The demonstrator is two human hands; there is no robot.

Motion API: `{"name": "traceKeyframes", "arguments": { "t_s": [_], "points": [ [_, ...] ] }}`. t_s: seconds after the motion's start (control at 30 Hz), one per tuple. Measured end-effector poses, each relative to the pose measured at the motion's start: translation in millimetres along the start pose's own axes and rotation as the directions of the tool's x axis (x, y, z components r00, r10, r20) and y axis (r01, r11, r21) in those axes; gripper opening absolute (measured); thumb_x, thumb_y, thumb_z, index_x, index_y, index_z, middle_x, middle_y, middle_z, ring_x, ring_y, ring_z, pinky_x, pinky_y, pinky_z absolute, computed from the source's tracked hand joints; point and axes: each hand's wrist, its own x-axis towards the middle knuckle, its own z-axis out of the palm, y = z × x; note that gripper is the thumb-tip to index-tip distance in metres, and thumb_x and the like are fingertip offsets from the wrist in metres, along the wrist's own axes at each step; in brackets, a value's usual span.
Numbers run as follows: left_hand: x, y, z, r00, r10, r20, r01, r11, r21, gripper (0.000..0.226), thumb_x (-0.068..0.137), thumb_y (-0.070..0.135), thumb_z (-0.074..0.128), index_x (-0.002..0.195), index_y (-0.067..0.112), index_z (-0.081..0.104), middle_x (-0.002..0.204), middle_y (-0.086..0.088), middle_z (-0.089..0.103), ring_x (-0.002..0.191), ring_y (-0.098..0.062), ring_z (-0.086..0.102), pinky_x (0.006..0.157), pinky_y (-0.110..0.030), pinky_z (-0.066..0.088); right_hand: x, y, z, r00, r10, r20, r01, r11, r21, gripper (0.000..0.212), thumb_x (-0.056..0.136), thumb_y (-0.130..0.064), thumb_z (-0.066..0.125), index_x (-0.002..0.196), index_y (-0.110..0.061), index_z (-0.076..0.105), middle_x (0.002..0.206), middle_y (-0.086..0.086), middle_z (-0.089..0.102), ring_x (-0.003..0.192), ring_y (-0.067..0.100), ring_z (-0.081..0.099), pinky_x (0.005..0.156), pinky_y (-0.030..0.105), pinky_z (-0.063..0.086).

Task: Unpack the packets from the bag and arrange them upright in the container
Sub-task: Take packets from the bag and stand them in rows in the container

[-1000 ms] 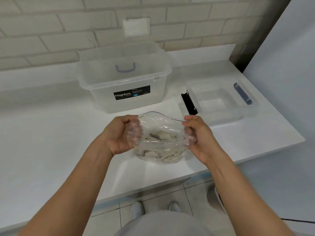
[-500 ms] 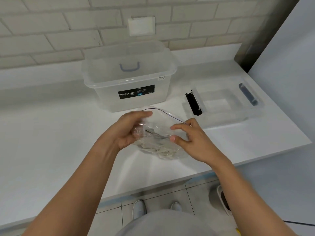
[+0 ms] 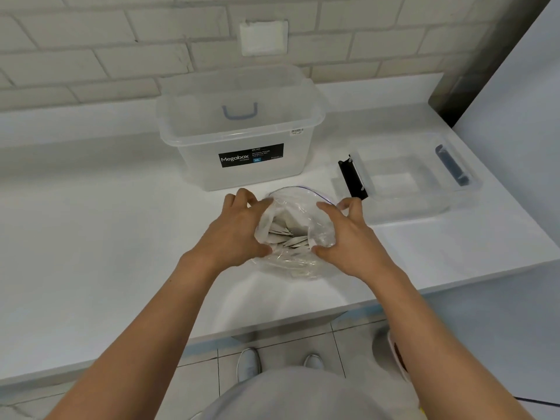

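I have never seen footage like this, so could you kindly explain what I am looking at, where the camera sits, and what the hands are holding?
There is no machine here: the camera is worn on a person's head and looks down at their own arms. On the white counter stands an open clear container, with its lid lying to the right. The left hand and right hand grip the two sides of a clear plastic bag, holding its mouth open. Pale packets lie inside.
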Motion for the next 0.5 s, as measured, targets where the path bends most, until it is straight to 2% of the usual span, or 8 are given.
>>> {"name": "traceKeyframes", "arguments": {
  "t_s": [0.1,0.17,0.23,0.3,0.37,0.43,0.47,0.5],
  "points": [
    [-4,4,3,1.000,0.011,-0.012,-0.011,0.999,0.046,0.115,0.067,0.040,0.088,0.157,0.024,0.019,0.132,0.003,0.028,0.118,-0.016,0.026,0.077,-0.036,0.056,-7,-6,-1,0.966,-0.181,-0.184,0.164,0.981,-0.101,0.063,0.076,-0.029,0.087,0.133,-0.023,0.060,0.146,0.002,0.030,0.127,0.028,0.041,0.097,0.043,0.050],
    [-7,8,8,0.999,0.024,-0.033,-0.022,0.996,0.081,0.120,0.065,0.041,0.089,0.158,0.021,0.016,0.132,0.002,0.028,0.117,-0.017,0.026,0.073,-0.031,0.050,-13,-20,1,0.838,-0.414,-0.357,0.354,0.908,-0.223,0.040,0.079,-0.021,0.084,0.117,-0.019,0.070,0.134,0.005,0.050,0.118,0.027,0.048,0.091,0.044,0.049],
    [-9,9,10,0.998,0.013,-0.067,-0.003,0.990,0.142,0.119,0.063,0.042,0.090,0.157,0.020,0.020,0.138,-0.002,0.028,0.123,-0.023,0.028,0.081,-0.030,0.048,-14,-32,6,0.733,-0.581,-0.353,0.466,0.808,-0.361,0.020,0.083,-0.011,0.076,0.102,-0.019,0.075,0.109,0.000,0.067,0.095,0.023,0.060,0.089,0.039,0.043],
    [-13,11,9,0.975,0.067,-0.211,-0.012,0.968,0.251,0.107,0.062,0.038,0.092,0.151,0.017,0.037,0.146,-0.011,0.032,0.131,-0.031,0.030,0.096,-0.039,0.048,-7,-34,12,0.783,-0.570,-0.249,0.426,0.783,-0.453,0.024,0.075,-0.003,0.072,0.088,-0.022,0.075,0.086,-0.007,0.069,0.075,0.020,0.063,0.092,0.036,0.036],
    [-16,18,9,0.869,0.298,-0.395,-0.175,0.932,0.318,0.078,0.067,0.019,0.086,0.139,0.017,0.054,0.144,-0.015,0.042,0.130,-0.034,0.036,0.102,-0.042,0.044,-1,-31,16,0.872,-0.457,-0.173,0.320,0.802,-0.505,0.028,0.066,0.000,0.071,0.078,-0.026,0.073,0.071,-0.008,0.066,0.064,0.019,0.063,0.097,0.036,0.030],
    [-15,30,9,0.771,0.537,-0.344,-0.416,0.832,0.366,0.052,0.079,0.006,0.064,0.129,0.020,0.063,0.133,-0.007,0.056,0.119,-0.030,0.050,0.092,-0.036,0.044,2,-30,16,0.926,-0.357,-0.121,0.248,0.820,-0.516,0.027,0.065,-0.001,0.070,0.070,-0.027,0.069,0.063,-0.008,0.064,0.060,0.017,0.063,0.101,0.037,0.028],
    [-13,33,9,0.783,0.571,-0.247,-0.464,0.801,0.378,0.047,0.083,0.006,0.053,0.126,0.022,0.065,0.124,-0.002,0.061,0.107,-0.027,0.057,0.082,-0.033,0.045,1,-30,17,0.942,-0.320,-0.099,0.226,0.826,-0.517,0.024,0.069,-0.004,0.071,0.069,-0.027,0.068,0.063,-0.008,0.064,0.060,0.017,0.063,0.102,0.038,0.029],
    [-9,35,8,0.839,0.523,-0.149,-0.440,0.814,0.378,0.045,0.087,0.007,0.047,0.124,0.024,0.065,0.117,0.002,0.064,0.097,-0.027,0.062,0.073,-0.032,0.044,0,-29,18,0.958,-0.278,-0.075,0.201,0.832,-0.517,0.018,0.078,-0.010,0.069,0.072,-0.028,0.069,0.066,-0.008,0.065,0.064,0.017,0.064,0.102,0.038,0.029]
  ]
}}
